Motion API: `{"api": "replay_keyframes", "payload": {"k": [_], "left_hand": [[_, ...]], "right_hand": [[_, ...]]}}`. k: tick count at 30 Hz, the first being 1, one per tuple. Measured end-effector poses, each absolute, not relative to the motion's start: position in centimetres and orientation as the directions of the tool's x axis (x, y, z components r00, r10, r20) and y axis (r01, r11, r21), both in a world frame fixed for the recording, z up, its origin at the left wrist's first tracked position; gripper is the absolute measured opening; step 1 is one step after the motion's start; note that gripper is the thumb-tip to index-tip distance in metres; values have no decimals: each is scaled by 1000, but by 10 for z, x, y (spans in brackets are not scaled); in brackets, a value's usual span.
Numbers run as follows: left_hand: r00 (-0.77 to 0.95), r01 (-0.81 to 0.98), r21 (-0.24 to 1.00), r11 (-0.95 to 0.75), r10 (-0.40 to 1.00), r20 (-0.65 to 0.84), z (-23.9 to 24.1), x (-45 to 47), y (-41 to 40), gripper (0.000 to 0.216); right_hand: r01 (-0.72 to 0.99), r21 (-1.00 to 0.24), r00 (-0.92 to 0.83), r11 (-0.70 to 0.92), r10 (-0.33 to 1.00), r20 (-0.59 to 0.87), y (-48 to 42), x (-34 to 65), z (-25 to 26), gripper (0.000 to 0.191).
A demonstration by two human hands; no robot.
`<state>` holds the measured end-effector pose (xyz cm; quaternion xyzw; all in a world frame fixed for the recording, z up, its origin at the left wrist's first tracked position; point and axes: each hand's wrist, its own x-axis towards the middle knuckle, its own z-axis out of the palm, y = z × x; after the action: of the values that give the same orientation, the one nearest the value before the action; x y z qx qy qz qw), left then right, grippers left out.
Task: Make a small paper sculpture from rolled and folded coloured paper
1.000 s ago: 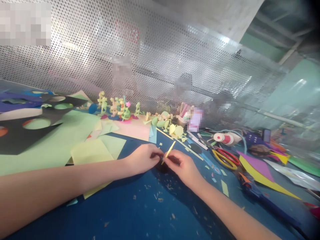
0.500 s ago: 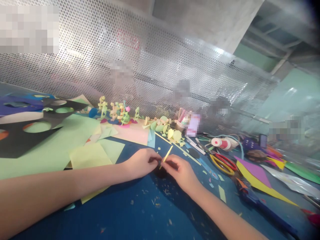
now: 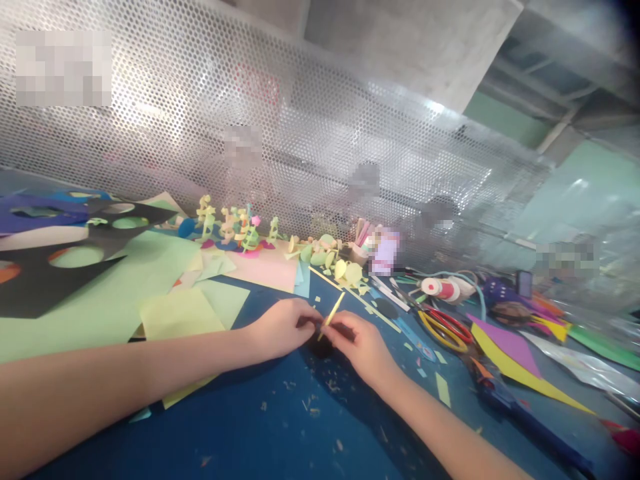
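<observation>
Between the thumb and fingers of my right hand (image 3: pixel 361 343) is a thin, pale yellow paper strip (image 3: pixel 334 309), tilted with its upper end to the right. My left hand (image 3: pixel 287 327) is closed in a pinch right beside the strip's lower part. What its fingertips hold is hidden from this angle. Both hands are low over the blue table (image 3: pixel 240 427), fingertips nearly meeting. Tiny paper scraps (image 3: pixel 311 403) lie scattered below them.
Small paper figures (image 3: pixel 250 233) and pale yellow paper discs (image 3: pixel 349 272) stand behind. Green sheets (image 3: pixel 165 267) and cut black paper (image 3: pixel 45 287) lie left. To the right are yellow-handled scissors (image 3: pixel 443 330), a thread spool (image 3: pixel 440 289) and a dark blue glue gun (image 3: pixel 520 413).
The view has shifted very slightly. Both hands and the yellow strip stay in nearly the same place and pose.
</observation>
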<state>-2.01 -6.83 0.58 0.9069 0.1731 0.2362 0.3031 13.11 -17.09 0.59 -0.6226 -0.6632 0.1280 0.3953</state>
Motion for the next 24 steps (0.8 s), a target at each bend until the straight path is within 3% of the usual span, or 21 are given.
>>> {"api": "replay_keyframes", "payload": {"k": [24], "left_hand": [[833,167,617,-769,445,330,4,-20,-68,29]], "right_hand": [[772,-594,55,228,906,420,-174,128,8,8]]}}
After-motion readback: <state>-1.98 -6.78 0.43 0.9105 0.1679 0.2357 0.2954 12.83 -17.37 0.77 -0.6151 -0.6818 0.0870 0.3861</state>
